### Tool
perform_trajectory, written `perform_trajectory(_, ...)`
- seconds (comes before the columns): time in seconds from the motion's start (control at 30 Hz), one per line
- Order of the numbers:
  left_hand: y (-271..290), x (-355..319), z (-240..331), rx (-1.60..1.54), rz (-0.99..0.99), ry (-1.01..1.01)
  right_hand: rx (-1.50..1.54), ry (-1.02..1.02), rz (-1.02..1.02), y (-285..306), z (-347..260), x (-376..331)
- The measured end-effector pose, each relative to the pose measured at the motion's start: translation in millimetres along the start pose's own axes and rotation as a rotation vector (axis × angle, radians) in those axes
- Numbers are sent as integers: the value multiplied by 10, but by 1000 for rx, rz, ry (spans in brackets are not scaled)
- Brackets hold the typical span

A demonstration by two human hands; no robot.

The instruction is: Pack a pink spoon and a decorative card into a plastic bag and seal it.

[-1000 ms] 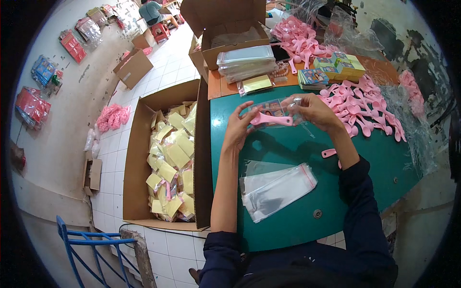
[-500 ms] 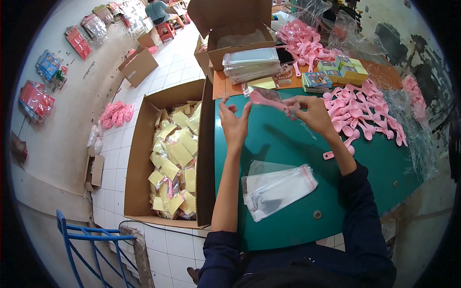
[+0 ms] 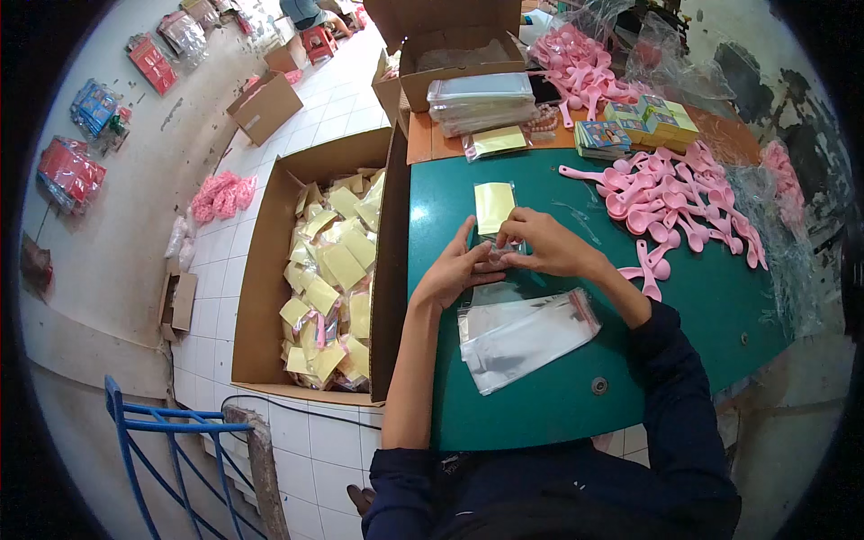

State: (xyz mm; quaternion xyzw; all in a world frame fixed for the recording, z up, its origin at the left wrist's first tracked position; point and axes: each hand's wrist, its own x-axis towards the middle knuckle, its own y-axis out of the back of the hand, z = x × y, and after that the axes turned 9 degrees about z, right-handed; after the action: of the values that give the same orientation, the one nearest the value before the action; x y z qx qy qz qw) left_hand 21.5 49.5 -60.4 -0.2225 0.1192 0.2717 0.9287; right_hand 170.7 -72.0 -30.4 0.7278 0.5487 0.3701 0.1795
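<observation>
A clear plastic bag with a pale yellow card [image 3: 494,207] in it lies flat on the green table. At the bag's near end, my right hand [image 3: 547,245] pinches the plastic. My left hand [image 3: 457,273] grips the same end from the other side, its fingertips close to the right ones. The fingers partly hide the plastic there. Just below my hands lies a stack of empty clear bags [image 3: 531,342]. Pink scoops [image 3: 670,207] are heaped right of my right hand, a few of them apart from the pile.
Left of the table stands a large cardboard box [image 3: 256,297] filled with bagged yellow cards. At the back are stacked clear bags [image 3: 481,101], an open carton [image 3: 463,67], small card stacks [image 3: 601,139] and more pink scoops [image 3: 580,72]. A blue metal rail [image 3: 171,423] is at lower left.
Both hands have come down toward me and together. The bag, held in the air with a pink scoop showing, now lies on the table with its yellow card side up.
</observation>
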Motion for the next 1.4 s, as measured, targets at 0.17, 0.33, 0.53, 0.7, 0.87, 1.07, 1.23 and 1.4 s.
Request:
perform_trajectory(0.17,61,-6,1,-12,-96,-22,-73,24,-44,-20,-69,-2)
perform_trajectory(0.33,-68,-114,108,185,17,-65,-260,21,-89,28,-155,-39)
perform_trajectory(0.53,-58,-84,76,339,69,-122,-303,145,155,-152,157,-16)
perform_trajectory(0.7,1,-61,6,253,109,-172,-509,111,116,-143,244,-42)
perform_trajectory(0.87,-47,-115,74,538,218,-256,-583,33,94,-136,334,-56)
perform_trajectory(1.07,-83,-203,131,791,290,-357,-729,85,148,-159,404,-55)
perform_trajectory(1.23,-34,-144,121,604,202,-282,-832,64,109,-132,312,-30)
perform_trajectory(1.4,-6,-98,92,507,161,-238,-936,100,187,-117,484,-85)
